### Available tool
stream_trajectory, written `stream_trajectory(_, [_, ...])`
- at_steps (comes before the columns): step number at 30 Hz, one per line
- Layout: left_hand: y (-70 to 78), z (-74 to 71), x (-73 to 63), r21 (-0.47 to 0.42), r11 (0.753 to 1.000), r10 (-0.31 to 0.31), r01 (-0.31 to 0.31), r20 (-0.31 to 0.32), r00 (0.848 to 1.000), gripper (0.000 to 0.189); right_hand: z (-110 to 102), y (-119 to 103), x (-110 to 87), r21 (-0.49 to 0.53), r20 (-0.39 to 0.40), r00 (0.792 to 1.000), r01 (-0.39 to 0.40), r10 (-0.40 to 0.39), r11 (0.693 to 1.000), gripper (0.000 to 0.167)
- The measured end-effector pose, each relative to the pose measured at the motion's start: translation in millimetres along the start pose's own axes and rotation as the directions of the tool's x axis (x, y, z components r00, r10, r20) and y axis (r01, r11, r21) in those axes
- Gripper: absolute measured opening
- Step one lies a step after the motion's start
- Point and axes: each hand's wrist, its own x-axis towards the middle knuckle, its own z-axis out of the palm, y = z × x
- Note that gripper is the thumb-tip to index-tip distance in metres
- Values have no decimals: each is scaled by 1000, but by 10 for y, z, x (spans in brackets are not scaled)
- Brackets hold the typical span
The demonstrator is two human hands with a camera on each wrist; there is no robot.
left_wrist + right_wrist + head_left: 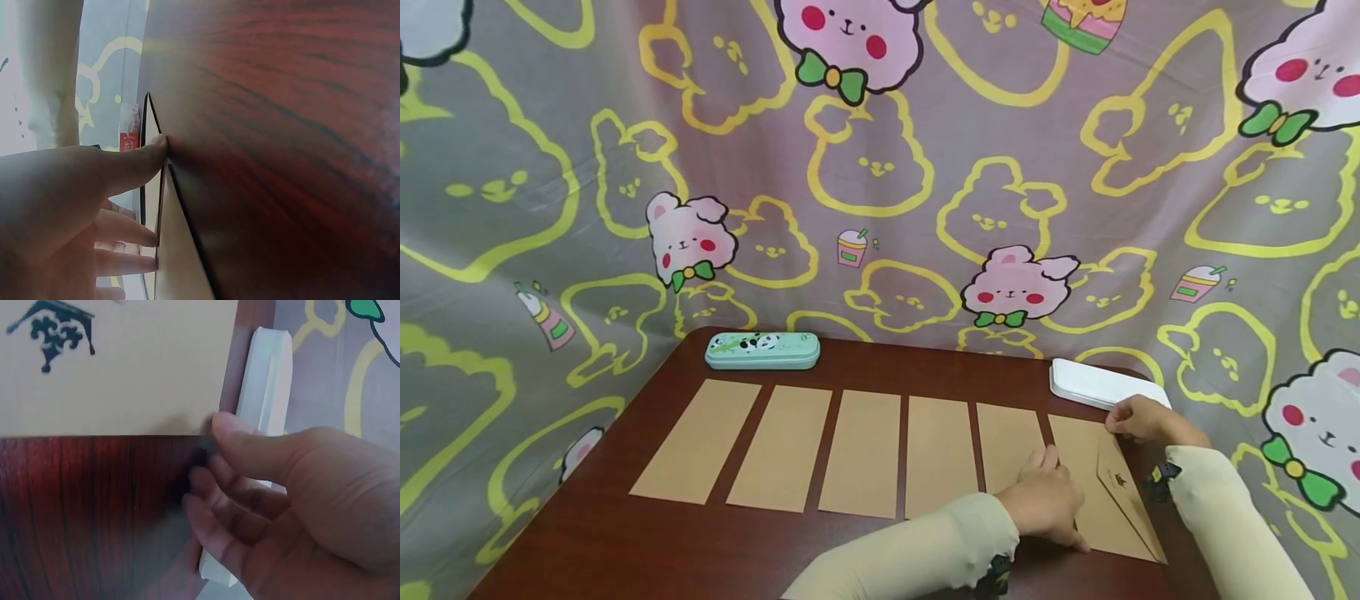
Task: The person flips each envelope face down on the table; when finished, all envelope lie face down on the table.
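A row of several brown kraft envelopes lies across the table. The rightmost envelope [1086,475] has its pointed flap [1120,483], printed with a dark emblem [53,334], along its right side. At that envelope's far right corner, my right hand [1150,421] pinches the edge between thumb [250,440] and curled fingers. My left hand [1043,497] rests over its left edge and the gap beside the neighbouring envelope [1009,433]. The left thumb [140,165] touches the near edge while the other fingers stay fairly straight.
A white case [1093,383] stands at the back right, just behind my right hand. At the back left sits a mint-green pencil case [763,354] with pandas on it. A cartoon-printed curtain [887,208] hangs around the dark red wooden table [625,542].
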Motion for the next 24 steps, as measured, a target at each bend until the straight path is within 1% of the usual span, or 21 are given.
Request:
stream_trajectory(4, [8,-14,-7,1,1000,1,-1,11,1000,41,7,40,8,-11,-14,999,47,-47,999,6])
stream_trajectory(7, [10,-22,-12,1,1000,4,-4,13,1000,40,16,39,4,-46,-40,997,60,-62,997,6])
stream_trajectory(12, [3,-40,-13,13,1000,3,-3,11,1000,41,23,-5,6,-131,-58,994,84,-93,988,3])
stream_trajectory(17, [11,-33,-13,20,1000,4,-4,14,1000,41,33,5,36,-164,-34,995,87,-93,983,13])
stream_trajectory(19, [17,-30,-11,20,1000,5,-5,17,1000,40,34,14,43,-157,-35,995,84,-90,984,17])
stream_trajectory(21, [17,-31,-11,19,1000,7,-8,20,1000,40,27,29,49,-136,-45,994,94,-101,986,16])
stream_trajectory(24, [10,-36,-13,12,1000,13,-13,26,1000,40,4,51,31,-53,-58,992,112,-115,992,13])
